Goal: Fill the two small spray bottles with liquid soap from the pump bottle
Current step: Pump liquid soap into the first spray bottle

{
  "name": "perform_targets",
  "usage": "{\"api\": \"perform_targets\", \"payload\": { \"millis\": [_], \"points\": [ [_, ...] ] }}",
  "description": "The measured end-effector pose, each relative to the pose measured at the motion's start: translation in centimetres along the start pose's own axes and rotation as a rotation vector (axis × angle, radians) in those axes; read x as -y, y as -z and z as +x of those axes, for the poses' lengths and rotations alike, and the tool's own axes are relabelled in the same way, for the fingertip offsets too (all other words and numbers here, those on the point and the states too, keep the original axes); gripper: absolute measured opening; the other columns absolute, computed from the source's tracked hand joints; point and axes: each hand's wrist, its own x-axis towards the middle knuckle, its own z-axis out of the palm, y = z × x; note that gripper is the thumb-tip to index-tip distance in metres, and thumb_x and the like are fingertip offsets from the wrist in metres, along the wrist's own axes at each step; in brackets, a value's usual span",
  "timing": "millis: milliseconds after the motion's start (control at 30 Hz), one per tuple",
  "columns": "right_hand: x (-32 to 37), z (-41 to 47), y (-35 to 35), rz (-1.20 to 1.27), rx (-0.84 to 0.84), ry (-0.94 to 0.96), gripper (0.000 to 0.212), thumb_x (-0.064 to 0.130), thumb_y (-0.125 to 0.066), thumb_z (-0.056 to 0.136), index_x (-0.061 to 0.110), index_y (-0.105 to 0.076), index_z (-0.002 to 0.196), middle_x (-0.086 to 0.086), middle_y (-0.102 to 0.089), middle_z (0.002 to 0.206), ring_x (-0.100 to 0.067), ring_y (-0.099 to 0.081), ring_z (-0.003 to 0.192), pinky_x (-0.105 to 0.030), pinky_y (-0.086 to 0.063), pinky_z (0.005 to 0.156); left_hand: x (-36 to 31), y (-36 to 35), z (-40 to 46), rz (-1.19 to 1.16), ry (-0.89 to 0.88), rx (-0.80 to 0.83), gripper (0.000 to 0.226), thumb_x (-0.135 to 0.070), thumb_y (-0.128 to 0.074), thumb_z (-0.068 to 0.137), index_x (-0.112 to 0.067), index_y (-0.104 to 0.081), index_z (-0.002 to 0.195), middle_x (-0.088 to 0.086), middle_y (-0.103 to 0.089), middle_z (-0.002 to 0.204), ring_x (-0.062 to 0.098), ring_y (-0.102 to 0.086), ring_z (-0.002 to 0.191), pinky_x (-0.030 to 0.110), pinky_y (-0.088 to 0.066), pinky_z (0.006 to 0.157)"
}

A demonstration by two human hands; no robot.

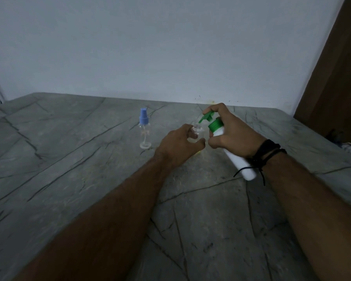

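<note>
A: Which step is this?
B: Filling the first bottle. The left hand [177,144] grips an open spray bottle [197,133] on the desk [69,159]; the right hand [232,132] clasps the tilted pump bottle [234,153], its spout over the neck.
A: Next?
B: Probably pressing the pump. The capped bottle [144,129] waits at far left.

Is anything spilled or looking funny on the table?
Nothing looks spilled. The white pump bottle is tilted in the right hand, nozzle over the open small bottle in the left hand: deliberate. A small yellow bit beneath is unclear.

Open bottle [197,133] base behind hands [180,145]
</note>
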Motion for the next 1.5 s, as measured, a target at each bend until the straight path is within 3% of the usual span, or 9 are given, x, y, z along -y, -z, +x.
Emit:
{"api": "perform_targets", "payload": {
  "millis": [500,800,1067,1500],
  "points": [
    [0.05,-0.07,-0.09,0.002,0.001,0.000,0.074,0.000,-0.074,0.072,0.029,-0.042,0.132,0.006,-0.062,0.091,-0.014,-0.062,0.075,-0.023,-0.048,0.065,0.03,-0.01,0.05,0.002,0.004,0.006,0.056,-0.056,-0.067,0.080,-0.026,-0.057,0.126,-0.013,-0.067,0.114,0.009,-0.062,0.100,0.038,-0.053,0.091],
    [0.06,-0.01,-0.02,-0.003,0.002,-0.006,0.069,-0.001,-0.073,0.073,0.025,-0.043,0.130,0.010,-0.061,0.088,-0.004,-0.059,0.068,-0.011,-0.043,0.057,-0.04,0.09,-0.01,0.005,0.003,0.004,0.054,-0.055,-0.067,0.081,-0.026,-0.057,0.126,-0.012,-0.067,0.114,0.010,-0.062,0.101,0.037,-0.053,0.091],
    [-0.05,0.07,-0.07,-0.002,0.008,-0.002,0.069,0.000,-0.072,0.073,0.026,-0.043,0.130,0.007,-0.062,0.088,-0.012,-0.061,0.072,-0.025,-0.047,0.064,-0.10,0.06,-0.07,0.000,0.005,0.003,0.055,-0.055,-0.068,0.080,-0.026,-0.058,0.126,-0.012,-0.067,0.113,0.009,-0.062,0.100,0.037,-0.053,0.091],
    [-0.26,0.11,-0.08,0.009,-0.003,0.001,0.068,0.000,-0.073,0.073,0.026,-0.044,0.129,0.007,-0.061,0.087,-0.011,-0.061,0.071,-0.025,-0.046,0.064,-0.16,0.08,-0.02,-0.006,0.005,0.005,0.056,-0.054,-0.068,0.082,-0.025,-0.057,0.128,-0.010,-0.067,0.117,0.010,-0.062,0.102,0.037,-0.053,0.092]
  ]
}}
